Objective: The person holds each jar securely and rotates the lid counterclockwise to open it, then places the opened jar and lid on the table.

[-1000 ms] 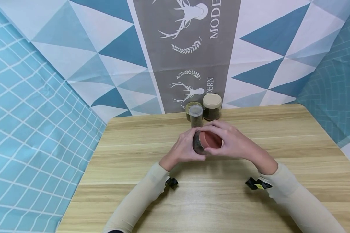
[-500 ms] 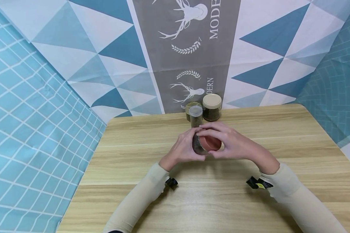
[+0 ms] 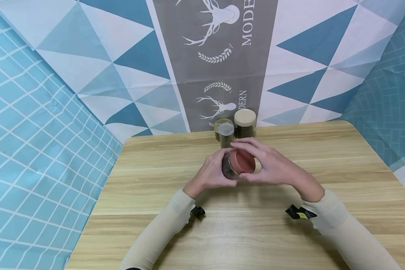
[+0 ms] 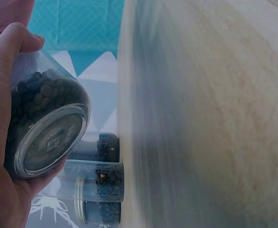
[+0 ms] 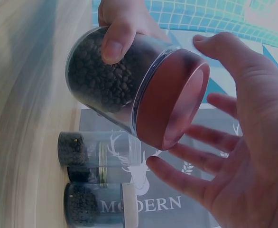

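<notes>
My left hand [image 3: 209,170] grips a clear jar [image 5: 101,76] of dark beans or pellets, held tilted above the table with its base to the left. The jar's reddish-brown lid [image 3: 244,162] sits on its mouth, facing right. Around that lid, my right hand [image 3: 273,165] has its fingers spread and its thumb apart from the rim. In the right wrist view, some right fingertips lie close to the lid's edge; whether they touch it I cannot tell. The left wrist view shows the jar's round base [image 4: 51,142], with the left thumb over its side.
Behind the hands, by the back wall, stand a slim clear container [image 3: 226,135] with a translucent lid, a jar with a cream lid [image 3: 245,117], and a jar with a yellowish lid [image 3: 219,123]. The wooden table [image 3: 243,232] ends at the patterned wall covering [image 3: 219,71].
My right hand's fingers have loosened and spread from around the lid, so more of it shows. The left hand keeps its hold on the jar almost unmoved.
</notes>
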Tool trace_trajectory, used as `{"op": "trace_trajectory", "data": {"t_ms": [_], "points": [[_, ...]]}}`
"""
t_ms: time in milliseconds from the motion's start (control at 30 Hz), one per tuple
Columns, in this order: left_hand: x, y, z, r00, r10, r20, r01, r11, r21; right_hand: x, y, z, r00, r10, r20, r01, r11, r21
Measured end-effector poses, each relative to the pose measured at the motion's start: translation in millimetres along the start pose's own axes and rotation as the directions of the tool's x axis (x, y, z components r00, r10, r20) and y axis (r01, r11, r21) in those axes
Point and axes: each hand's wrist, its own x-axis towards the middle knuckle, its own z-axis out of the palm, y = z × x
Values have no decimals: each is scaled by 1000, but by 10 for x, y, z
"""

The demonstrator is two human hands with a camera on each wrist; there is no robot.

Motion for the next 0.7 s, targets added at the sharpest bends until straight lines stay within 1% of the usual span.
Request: {"op": "trace_trajectory", "data": {"t_ms": [133, 267, 400, 567, 700], "points": [[-7, 3, -7, 1000, -10, 4, 10, 1000, -7, 5, -14, 12, 995, 96, -40, -95, 995, 17], [-8, 14, -15, 1000, -28, 10, 28, 1000, -15, 20, -25, 25, 977, 201, -64, -199, 979, 48], [-7, 17, -17, 999, -35, 9, 35, 999, -16, 31, -31, 29, 960, 272, -69, -271, 962, 23], [-6, 12, -12, 999, -34, 3, 34, 999, -20, 39, -41, 35, 947, 315, -64, -316, 949, -2], [-1, 13, -11, 1000, -22, 1, 22, 1000, -9, 52, -69, 50, 948, 311, -64, -312, 950, -6]]}}
